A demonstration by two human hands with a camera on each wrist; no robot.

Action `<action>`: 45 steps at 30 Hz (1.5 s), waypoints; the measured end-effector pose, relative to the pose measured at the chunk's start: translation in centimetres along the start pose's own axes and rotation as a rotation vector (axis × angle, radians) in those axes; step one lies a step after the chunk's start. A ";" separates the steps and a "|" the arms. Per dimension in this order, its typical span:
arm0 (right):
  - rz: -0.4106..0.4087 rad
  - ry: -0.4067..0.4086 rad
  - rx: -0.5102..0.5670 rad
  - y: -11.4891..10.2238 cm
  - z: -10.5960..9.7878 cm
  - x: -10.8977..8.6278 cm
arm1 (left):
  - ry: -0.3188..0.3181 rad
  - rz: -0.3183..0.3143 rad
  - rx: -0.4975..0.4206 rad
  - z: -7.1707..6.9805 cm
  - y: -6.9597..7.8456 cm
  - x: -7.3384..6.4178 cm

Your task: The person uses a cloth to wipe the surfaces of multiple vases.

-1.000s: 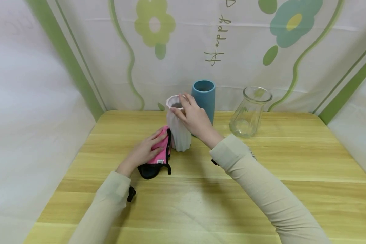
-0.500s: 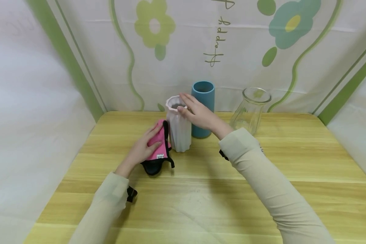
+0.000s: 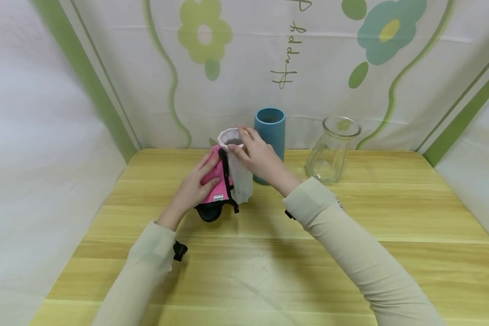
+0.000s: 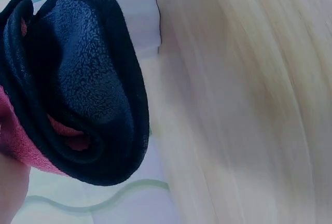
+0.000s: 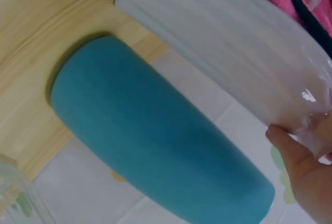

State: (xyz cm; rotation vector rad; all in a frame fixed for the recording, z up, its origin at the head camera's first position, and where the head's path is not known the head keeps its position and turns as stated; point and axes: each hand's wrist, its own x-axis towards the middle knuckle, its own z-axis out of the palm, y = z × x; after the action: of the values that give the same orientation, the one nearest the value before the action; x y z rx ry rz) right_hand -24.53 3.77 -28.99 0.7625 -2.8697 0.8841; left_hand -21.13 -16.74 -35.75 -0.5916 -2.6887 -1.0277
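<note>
Your right hand (image 3: 260, 157) pinches the fluted white vase (image 3: 242, 181), likely steadying it against the pink terry cloth (image 3: 217, 171) your left hand (image 3: 190, 188) grips.

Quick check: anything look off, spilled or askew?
Only the backdrop: its "Happy" lettering runs sideways, as if hung turned. I see no spill or break. The blue vase and glass vase stand upright; the white vase, held at the rim by the right hand, may lean slightly, hard to tell.

Under the left fingers (image 3: 208, 166) we see black-edged pink cloth (image 3: 218, 173); at the right fingers (image 3: 246, 138), a white vase (image 3: 242, 182); beyond, a blue vase (image 3: 275, 136).
</note>
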 end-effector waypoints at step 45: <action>-0.041 -0.086 0.016 0.5 -0.7 0.3 | 0.036 0.004 -0.098 0.2 -0.6 -0.9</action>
State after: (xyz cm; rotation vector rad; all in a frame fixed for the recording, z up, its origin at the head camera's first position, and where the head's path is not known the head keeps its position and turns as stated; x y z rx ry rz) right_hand -25.11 4.36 -28.54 0.8794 -2.9125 0.8914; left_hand -20.63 -17.26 -36.58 -0.5898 -2.6172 -1.1633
